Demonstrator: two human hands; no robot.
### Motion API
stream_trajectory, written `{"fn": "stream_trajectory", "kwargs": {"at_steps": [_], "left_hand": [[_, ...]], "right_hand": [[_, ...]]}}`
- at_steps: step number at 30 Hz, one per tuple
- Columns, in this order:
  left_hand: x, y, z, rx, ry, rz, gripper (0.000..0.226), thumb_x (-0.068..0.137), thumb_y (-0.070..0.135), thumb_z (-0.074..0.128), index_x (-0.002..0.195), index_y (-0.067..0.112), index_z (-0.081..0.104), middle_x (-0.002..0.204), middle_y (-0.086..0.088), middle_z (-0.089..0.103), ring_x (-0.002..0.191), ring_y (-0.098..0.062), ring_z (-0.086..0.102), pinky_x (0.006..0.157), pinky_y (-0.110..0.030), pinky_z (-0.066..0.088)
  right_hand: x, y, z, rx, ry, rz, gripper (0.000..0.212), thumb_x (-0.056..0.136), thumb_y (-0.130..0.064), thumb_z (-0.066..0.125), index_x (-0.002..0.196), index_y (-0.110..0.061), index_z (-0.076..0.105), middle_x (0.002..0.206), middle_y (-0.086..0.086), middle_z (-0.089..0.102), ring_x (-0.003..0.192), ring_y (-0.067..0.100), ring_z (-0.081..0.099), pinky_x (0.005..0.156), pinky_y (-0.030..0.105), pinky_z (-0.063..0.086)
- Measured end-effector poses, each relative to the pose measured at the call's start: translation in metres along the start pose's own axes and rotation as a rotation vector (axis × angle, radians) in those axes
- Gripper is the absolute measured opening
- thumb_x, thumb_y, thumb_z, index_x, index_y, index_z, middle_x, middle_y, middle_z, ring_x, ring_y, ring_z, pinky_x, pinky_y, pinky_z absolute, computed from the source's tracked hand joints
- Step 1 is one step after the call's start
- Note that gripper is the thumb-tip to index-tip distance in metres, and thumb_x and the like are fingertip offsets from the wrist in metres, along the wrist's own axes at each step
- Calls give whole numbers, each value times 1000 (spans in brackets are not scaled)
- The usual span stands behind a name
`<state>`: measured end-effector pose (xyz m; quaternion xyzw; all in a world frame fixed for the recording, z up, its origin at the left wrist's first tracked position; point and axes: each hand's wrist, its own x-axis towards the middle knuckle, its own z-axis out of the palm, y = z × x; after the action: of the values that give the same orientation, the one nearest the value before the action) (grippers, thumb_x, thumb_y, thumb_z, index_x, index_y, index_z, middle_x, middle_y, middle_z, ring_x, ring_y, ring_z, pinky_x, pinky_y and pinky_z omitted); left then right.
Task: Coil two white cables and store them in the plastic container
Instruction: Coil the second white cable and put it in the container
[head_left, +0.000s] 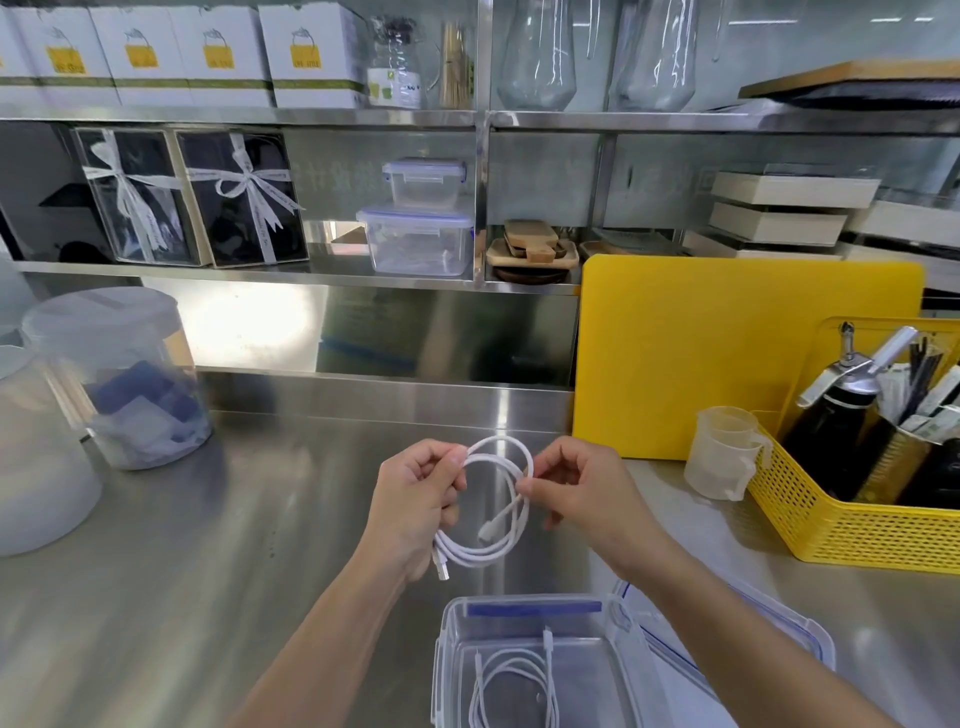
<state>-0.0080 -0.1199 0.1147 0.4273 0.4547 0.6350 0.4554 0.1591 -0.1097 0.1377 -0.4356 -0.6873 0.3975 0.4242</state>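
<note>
A: Fingers first. The left hand (421, 501) has its fingers (451, 462) closed on the left side of the cable (501, 499), pinching the loops together near the top.

B: And the right hand (582, 493) is pinched shut on the right side of that same coil, thumb and forefinger meeting on the strands. It's held up in the air over the counter (208, 545), a few loops, one plug hanging inside the ring and a USB end dangling below the left palm.

A: Straight below, near the front edge, sits the box (519, 613), open, with the second cable (511, 680) already coiled inside. Its lid (727, 618) leans at the box's right side, under the right forearm.

B: What's around? To the right, a yellow basket (831, 519) full of bottles and utensils, a clear cup (722, 452) touching its left corner, and a yellow board (727, 353) standing behind both.

A: On the left, a round tub (119, 374) with blue packets, and another pale tub beside it at the frame edge.

B: Between those two clusters the steel is bare, so the hands have open room on every side. The shelf (260, 273) with boxes runs behind, well back.
</note>
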Motion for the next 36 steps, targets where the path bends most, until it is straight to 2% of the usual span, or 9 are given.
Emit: {"fn": "stream_trajectory", "kwargs": {"at_steps": [3,6,9,13,17,22,26,31,36], "left_hand": [[-2,-1,0,-95,-30,-49,33,90,3,53,62,14,68,46,4,52,34,-2,35,32,-12,28],[-3,-1,5,-188,-72,-111,33,90,2,51,62,11,67,47,3,52,33,-1,34,31,-11,27],[-4,-2,10,-232,-84,-153,35,91,2,50,61,11,65,48,2,51,33,0,33,30,-11,26],[-4,-1,9,-258,-100,-189,40,92,4,48,57,13,66,49,1,51,33,-1,32,30,-11,27],[-3,2,8,-227,-126,-161,35,91,5,51,60,11,67,49,1,52,33,-2,33,30,-12,28],[4,8,-2,-190,-116,-107,20,89,2,53,73,3,66,49,0,53,35,-2,33,32,-12,28],[3,1,0,-192,-90,-128,22,88,1,53,72,3,68,50,-2,55,36,-3,35,32,-13,29],[-1,-3,6,-213,-69,-144,34,90,1,52,62,11,69,52,-4,57,37,-5,39,34,-16,34],[2,14,-9,-55,-179,-338,21,88,5,56,74,5,72,64,-14,72,52,-19,68,47,-27,55]], "right_hand": [[-4,18,7,-262,-22,-50,24,73,-16,72,71,-26,51,83,-7,49,69,7,47,62,15,43],[-7,28,13,-5,-101,53,28,75,-6,64,88,-24,47,92,0,58,87,12,61,77,29,53],[-7,32,16,290,-160,87,36,76,2,57,98,-21,40,90,6,63,77,19,68,69,28,55],[-6,36,15,202,-131,20,39,77,-6,57,100,-33,40,69,1,54,58,10,51,53,19,47],[-6,36,10,27,-154,-83,14,78,-29,62,91,-28,56,67,-4,51,57,4,46,53,15,42],[-8,42,-12,5,-152,-105,23,73,-44,64,77,-21,65,64,8,53,60,9,46,57,20,38],[-8,43,-16,-53,-231,-86,28,77,-50,62,81,-22,67,74,19,57,65,15,47,61,26,38],[-5,35,-1,149,-177,-32,28,91,-27,50,78,-4,59,61,4,51,49,5,44,46,14,37],[3,32,-4,118,-178,6,32,92,-21,48,62,-15,56,52,-4,48,44,3,39,45,11,32]]}}
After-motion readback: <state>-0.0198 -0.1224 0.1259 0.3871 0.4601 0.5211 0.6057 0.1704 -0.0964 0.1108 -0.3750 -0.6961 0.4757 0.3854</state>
